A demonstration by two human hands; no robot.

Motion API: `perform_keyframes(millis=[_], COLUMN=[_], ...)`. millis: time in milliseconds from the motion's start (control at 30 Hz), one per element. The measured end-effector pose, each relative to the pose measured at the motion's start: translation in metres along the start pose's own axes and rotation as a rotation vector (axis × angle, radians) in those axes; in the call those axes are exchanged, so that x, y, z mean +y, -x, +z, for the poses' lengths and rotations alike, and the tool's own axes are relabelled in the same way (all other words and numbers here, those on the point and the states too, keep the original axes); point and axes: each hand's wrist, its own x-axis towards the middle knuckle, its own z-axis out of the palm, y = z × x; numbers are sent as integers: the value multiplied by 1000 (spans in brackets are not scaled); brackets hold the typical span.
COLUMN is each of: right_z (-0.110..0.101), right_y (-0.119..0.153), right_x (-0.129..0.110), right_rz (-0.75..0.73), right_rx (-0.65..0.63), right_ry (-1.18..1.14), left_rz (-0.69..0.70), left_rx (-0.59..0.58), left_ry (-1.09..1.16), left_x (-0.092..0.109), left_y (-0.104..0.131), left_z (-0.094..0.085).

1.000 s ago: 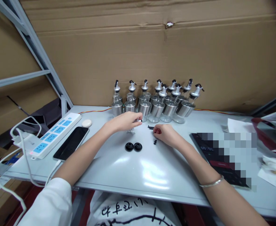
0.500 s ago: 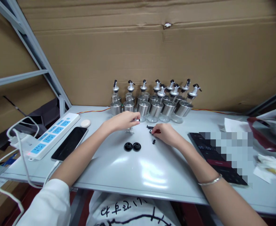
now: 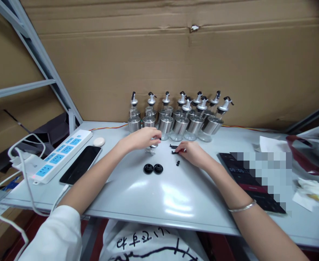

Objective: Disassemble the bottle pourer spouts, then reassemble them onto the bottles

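At bench (image 3: 159,195) centre: left hand (image 3: 143,139) grips small glass bottle (image 3: 152,148); right hand (image 3: 192,152) pinches black spout piece (image 3: 175,152). Advise steady bottle, straight alignment.

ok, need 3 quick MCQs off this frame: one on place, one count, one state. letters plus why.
1. Where does the phone lie?
A. between the power strip and the left arm
B. behind the bottles
C. on the dark tablet

2. How many black round caps lie side by side on the table in front of the hands?
A. one
B. two
C. five

3. What is the right hand doing?
A. lying flat and open
B. pinching a small black part at its fingertips
C. gripping a bottle

Key: 1 A, the phone sits just right of the strip; 2 B, a pair shows; 3 B, the fingertips close on the part.
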Motion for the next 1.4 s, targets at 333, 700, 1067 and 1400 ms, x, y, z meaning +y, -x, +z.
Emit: perform_keyframes(millis=[333,700,1067,1400], right_z=[5,9,14,-8], right_y=[-1,-3,-11,5], right_x=[6,1,-1,-32], right_rz=[-13,43,33,-49], right_rx=[41,73,90,310], right_ry=[24,69,74,-220], left_rz=[4,98,95,49], left_rx=[1,215,193,171], left_ry=[-10,-14,-19,120], left_x=[2,-1,-1,5], left_y=[0,0,-1,-3], left_z=[-1,-1,1,0])
